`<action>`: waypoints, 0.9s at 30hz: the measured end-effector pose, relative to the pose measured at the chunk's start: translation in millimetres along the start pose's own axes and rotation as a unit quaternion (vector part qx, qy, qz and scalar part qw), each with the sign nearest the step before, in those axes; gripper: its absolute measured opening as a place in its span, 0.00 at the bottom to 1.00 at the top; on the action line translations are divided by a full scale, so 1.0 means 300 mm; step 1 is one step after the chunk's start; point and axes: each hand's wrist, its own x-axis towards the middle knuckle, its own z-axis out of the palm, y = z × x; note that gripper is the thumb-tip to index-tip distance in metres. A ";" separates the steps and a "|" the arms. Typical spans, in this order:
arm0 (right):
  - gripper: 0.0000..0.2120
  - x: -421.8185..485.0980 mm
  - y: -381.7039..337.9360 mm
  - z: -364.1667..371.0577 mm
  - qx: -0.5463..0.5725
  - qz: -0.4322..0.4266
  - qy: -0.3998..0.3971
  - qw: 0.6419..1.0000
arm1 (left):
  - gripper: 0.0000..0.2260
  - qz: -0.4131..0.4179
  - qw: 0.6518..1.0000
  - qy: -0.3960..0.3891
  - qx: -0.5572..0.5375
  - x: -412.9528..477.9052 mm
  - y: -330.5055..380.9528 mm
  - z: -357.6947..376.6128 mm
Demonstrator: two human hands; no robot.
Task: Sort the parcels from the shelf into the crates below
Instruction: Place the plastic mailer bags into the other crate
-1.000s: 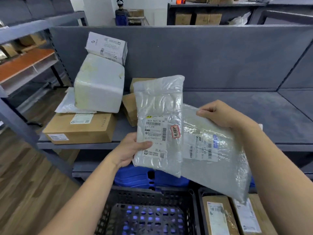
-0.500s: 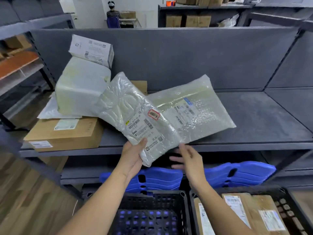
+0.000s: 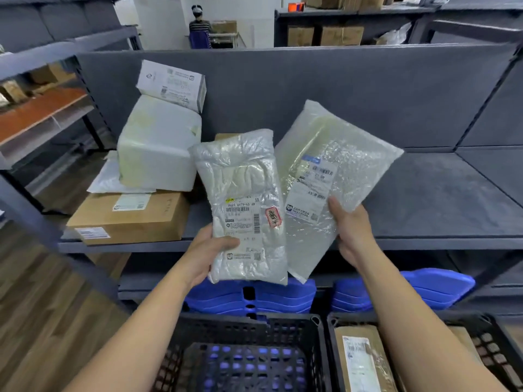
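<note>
Since half a second ago the right hand [image 3: 352,236] has come up from beneath the pair and taken the bubble envelope [image 3: 336,165] for itself. Before that, both parcels fanned out of the left hand alone.

The left hand [image 3: 210,250] grips the white bag [image 3: 243,193] at its lower left edge, with the thumb across the label side. The right hand grips the bubble envelope at its lower right edge, with the thumb on the label. Both parcels are held labels up and overlap slightly, off the shelf [image 3: 424,199] and above the crates.

Progress, as judged: partway. Neither held parcel is sorted yet. At ten o'clock from the hands, four parcels remain stacked on the shelf:
- a brown carton [image 3: 133,216] at the bottom;
- a flat white envelope [image 3: 106,181] on it;
- a wrapped box [image 3: 158,142] above that;
- a small white box [image 3: 172,83] on top.

A brown corner shows behind the white bag, but what it is cannot be told.

Containers:
- The left crate [image 3: 249,318], at six o'clock, shows its mesh floor, and no parcel is visible in it.
- The right crate [image 3: 492,335], at five o'clock, holds at least one brown parcel [image 3: 362,360] with a white label. The right forearm hides the rest.
- Blue trays [image 3: 254,295] lie stacked between the shelf and the crates.
</note>
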 end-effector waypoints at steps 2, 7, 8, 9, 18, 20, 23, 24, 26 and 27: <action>0.09 0.012 -0.024 -0.008 -0.049 -0.019 -0.006 0.999 | 0.20 0.011 0.999 -0.005 0.034 -0.018 0.010 -0.036; 0.09 0.023 -0.065 -0.043 -0.097 -0.028 -0.012 0.995 | 0.21 0.024 0.998 0.012 0.050 -0.054 0.008 -0.112; 0.08 0.019 -0.066 -0.050 -0.104 -0.028 -0.012 0.994 | 0.23 0.027 0.998 0.007 0.051 -0.059 0.003 -0.122; 0.08 0.013 -0.065 -0.059 -0.109 -0.028 -0.012 0.994 | 0.24 0.028 0.998 0.001 0.053 -0.063 -0.001 -0.129; 0.09 -0.100 -0.056 -0.076 -0.123 -0.018 0.019 0.992 | 0.15 0.029 0.999 -0.002 0.030 -0.050 -0.023 -0.138; 0.09 -0.124 -0.062 -0.075 -0.128 -0.022 0.034 0.991 | 0.14 0.038 0.999 0.012 0.027 -0.039 -0.031 -0.133; 0.09 -0.144 -0.080 -0.079 -0.124 -0.041 0.072 0.989 | 0.13 0.057 0.997 0.030 0.043 -0.021 -0.034 -0.120; 0.09 -0.145 -0.085 -0.085 -0.121 -0.046 0.087 0.988 | 0.14 0.059 0.997 0.032 0.046 -0.015 -0.031 -0.112; 0.09 -0.134 -0.095 -0.103 -0.110 -0.046 0.114 0.986 | 0.16 0.062 0.996 0.035 0.051 -0.008 -0.017 -0.093; 0.08 -0.122 -0.102 -0.110 -0.101 -0.040 0.126 0.986 | 0.16 0.063 0.996 0.034 0.054 -0.009 -0.007 -0.083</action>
